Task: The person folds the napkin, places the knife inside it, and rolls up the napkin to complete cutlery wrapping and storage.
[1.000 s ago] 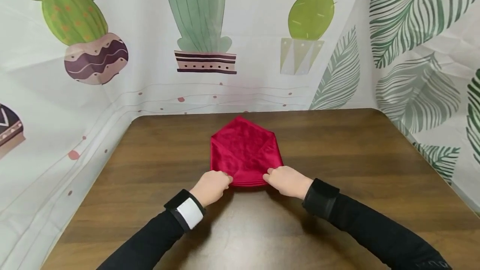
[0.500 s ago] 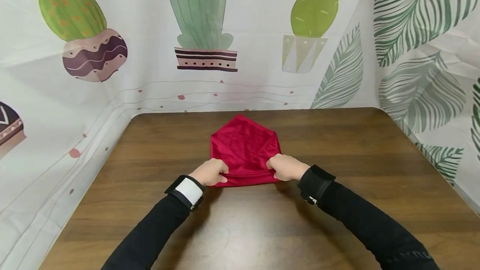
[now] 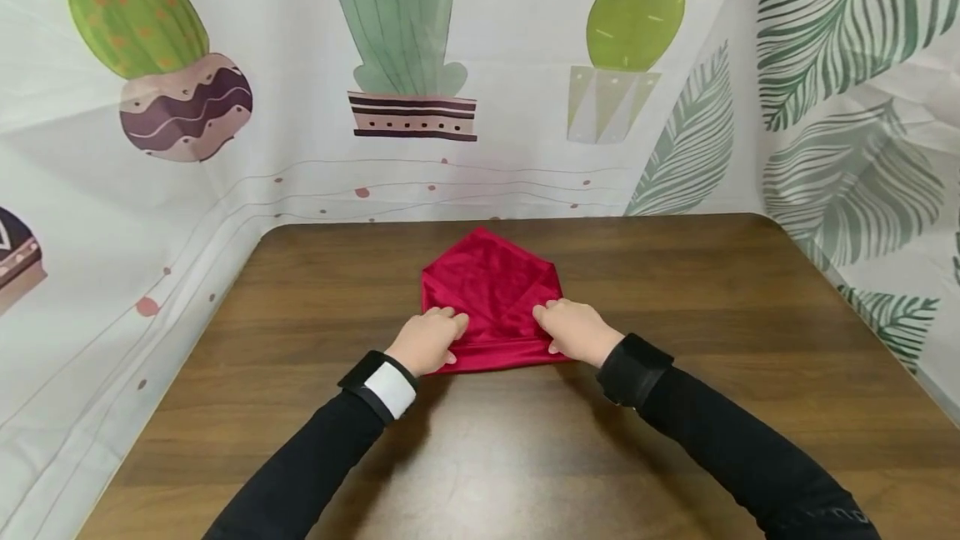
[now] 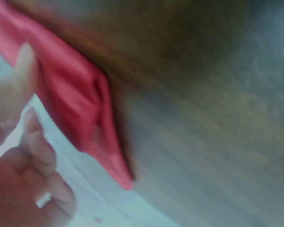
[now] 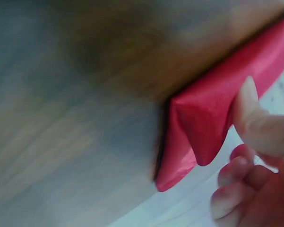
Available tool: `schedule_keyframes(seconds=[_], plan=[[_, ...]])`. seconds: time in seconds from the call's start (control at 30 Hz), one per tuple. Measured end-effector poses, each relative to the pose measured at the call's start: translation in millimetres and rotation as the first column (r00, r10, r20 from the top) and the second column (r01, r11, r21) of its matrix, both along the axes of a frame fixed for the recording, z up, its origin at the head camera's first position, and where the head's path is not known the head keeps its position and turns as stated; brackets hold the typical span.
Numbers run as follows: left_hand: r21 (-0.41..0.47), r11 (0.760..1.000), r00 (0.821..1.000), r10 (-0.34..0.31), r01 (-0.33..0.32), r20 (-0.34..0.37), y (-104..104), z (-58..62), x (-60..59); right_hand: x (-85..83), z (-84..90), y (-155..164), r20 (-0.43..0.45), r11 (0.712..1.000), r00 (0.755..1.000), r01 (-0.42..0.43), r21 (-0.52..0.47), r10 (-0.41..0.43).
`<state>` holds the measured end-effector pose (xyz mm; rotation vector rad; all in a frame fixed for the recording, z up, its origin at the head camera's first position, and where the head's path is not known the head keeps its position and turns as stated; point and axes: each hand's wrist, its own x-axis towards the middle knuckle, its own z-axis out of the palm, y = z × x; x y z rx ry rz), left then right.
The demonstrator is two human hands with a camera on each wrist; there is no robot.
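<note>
A red cloth (image 3: pixel 491 286) lies folded to a point on the wooden table (image 3: pixel 675 315), its tip toward the far edge. Its near edge is turned up into a thick band. My left hand (image 3: pixel 431 340) pinches the band's left end and my right hand (image 3: pixel 573 330) pinches the right end. The blurred left wrist view shows the red cloth (image 4: pixel 80 109) beside my curled fingers (image 4: pixel 35 142). Seen from the right wrist, my thumb (image 5: pixel 253 118) lies on a folded corner of the cloth (image 5: pixel 198 127), with the other fingers curled beneath.
A curtain printed with cacti (image 3: pixel 405 40) hangs behind the table, and one printed with leaves (image 3: pixel 847 107) hangs on the right. Bare tabletop lies on both sides of the cloth and between my black sleeves (image 3: pixel 315 457).
Both hands moved away from me with the cloth's near edge, turning it over onto the cloth. The near band is now thicker and the cloth shorter.
</note>
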<state>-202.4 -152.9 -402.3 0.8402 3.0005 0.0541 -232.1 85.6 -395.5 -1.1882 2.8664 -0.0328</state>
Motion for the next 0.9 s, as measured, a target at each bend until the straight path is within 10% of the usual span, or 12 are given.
schedule_keyframes(seconds=[0.17,0.4,0.9], plan=[[-0.141,0.98,0.977,-0.159,0.138,-0.145,5.0,-1.7,13.8,15.7,-4.2,2.6,-0.223,0.987,0.963,-0.131,0.089,0.148],[-0.124,0.976,0.972,-0.195,0.179,-0.134,0.0,-9.1,28.0,37.6,-13.3,8.7,-0.412,0.942,0.852,-0.245,0.23,0.323],[-0.258,0.915,0.872,-0.381,0.309,-0.306,-7.4,-12.9,22.7,22.6,-14.6,15.8,-0.375,0.923,0.846,-0.311,0.227,0.378]])
